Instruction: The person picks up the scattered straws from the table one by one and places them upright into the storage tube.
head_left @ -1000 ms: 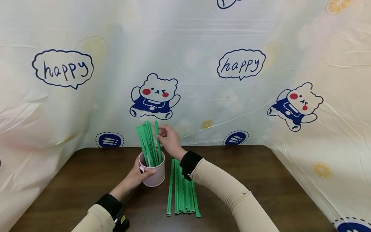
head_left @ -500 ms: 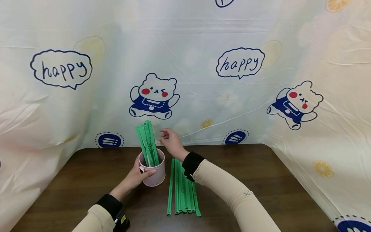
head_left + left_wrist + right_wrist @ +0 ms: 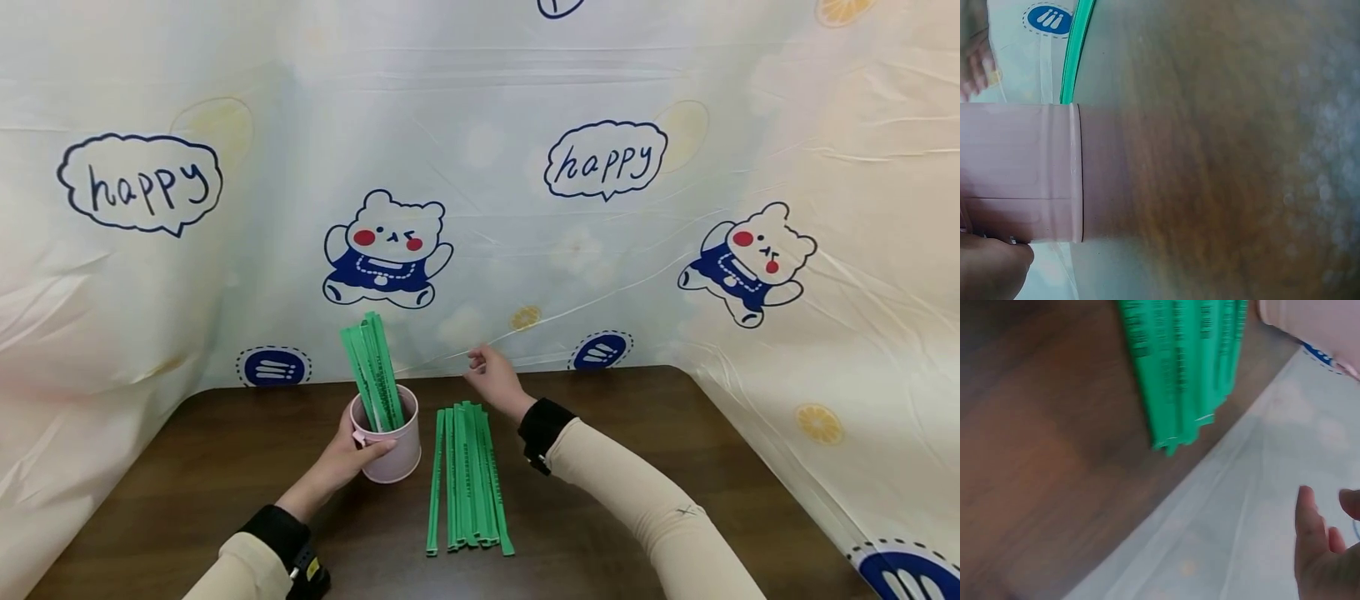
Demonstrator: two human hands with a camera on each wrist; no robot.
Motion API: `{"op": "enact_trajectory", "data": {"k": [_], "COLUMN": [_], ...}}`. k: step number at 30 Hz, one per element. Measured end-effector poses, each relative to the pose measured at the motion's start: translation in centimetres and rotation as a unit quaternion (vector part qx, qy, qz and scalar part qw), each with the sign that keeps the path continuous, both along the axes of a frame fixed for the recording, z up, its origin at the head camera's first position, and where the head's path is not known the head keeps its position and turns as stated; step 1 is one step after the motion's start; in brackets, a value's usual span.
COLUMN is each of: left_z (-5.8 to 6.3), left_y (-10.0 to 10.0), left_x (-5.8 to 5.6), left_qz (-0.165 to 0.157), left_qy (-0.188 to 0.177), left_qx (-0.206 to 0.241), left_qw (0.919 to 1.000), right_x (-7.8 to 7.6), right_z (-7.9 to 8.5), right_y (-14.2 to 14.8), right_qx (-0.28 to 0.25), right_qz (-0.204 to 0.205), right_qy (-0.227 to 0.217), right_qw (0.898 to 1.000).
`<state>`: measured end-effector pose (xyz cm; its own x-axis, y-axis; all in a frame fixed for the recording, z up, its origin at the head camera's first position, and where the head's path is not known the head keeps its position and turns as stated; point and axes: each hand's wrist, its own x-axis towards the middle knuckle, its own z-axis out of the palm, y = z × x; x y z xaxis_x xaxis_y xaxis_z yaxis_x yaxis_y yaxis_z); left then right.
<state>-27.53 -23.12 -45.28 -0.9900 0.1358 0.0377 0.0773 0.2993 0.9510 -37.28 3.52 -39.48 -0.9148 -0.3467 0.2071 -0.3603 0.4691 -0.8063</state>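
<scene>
**Q:** ok, walk me across, what's your left up to?

**A:** My left hand [image 3: 341, 458] has the pink cup [image 3: 400, 454] gripped — thumb across the near side, the other fingers mostly hidden round the far-left side. Black band [image 3: 273, 533] on that wrist, pale sleeve [image 3: 243, 575] below it.

**Q:** Anything in it?

**A:** Yep, a bunch of green sticks [image 3: 372, 371], standing up but tilted left, tops well above the rim. Cup's upright on the brown table [image 3: 187, 467].

**Q:** And next to that?

**A:** Just right of the cup, more of the same — loose sticks [image 3: 468, 475] lying flat, roughly side by side, ends pointing at me. One on the left sits a bit apart at the near end. My right wrist cam shows dark print on them.

**Q:** Right hand?

**A:** My right hand [image 3: 497, 385] is up past the far ends of the loose ones, near the table's back edge. Nothing in it: fingers loosely bent, gap between thumb and finger. Behind it all hangs a pale cloth [image 3: 495, 92] with bears on it.
</scene>
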Motion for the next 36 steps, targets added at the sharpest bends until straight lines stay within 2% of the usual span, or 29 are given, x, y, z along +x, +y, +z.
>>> {"op": "enact_trajectory", "data": {"k": [5,10,17,29,36], "left_z": [-0.3,-0.5,-0.1,0.0,-0.2], "left_y": [-0.1,-0.2,-0.2,-0.2,-0.3], "left_x": [0.0,0.0,-0.1,-0.1,-0.2], "left_qz": [0.000,0.002,0.001,-0.006,-0.002], "left_qy": [0.002,-0.001,-0.007,-0.009,-0.008], "left_qx": [0.000,-0.007,-0.011,-0.001,-0.007], "left_qw": [1.0000,1.0000,0.9999,0.9999,0.9999], "right_x": [0.2,1.0,1.9,2.3,2.6], "right_z": [-2.0,-3.9,-5.6,-6.1,-5.3], "right_y": [1.6,2.4,2.7,2.6,2.7], "right_qx": [0.040,0.087,0.145,0.144,0.142], "right_qz": [-0.016,-0.022,-0.013,-0.012,-0.023], "right_qy": [-0.044,-0.104,-0.114,-0.104,-0.104], "right_qw": [0.998,0.991,0.983,0.984,0.984]}}
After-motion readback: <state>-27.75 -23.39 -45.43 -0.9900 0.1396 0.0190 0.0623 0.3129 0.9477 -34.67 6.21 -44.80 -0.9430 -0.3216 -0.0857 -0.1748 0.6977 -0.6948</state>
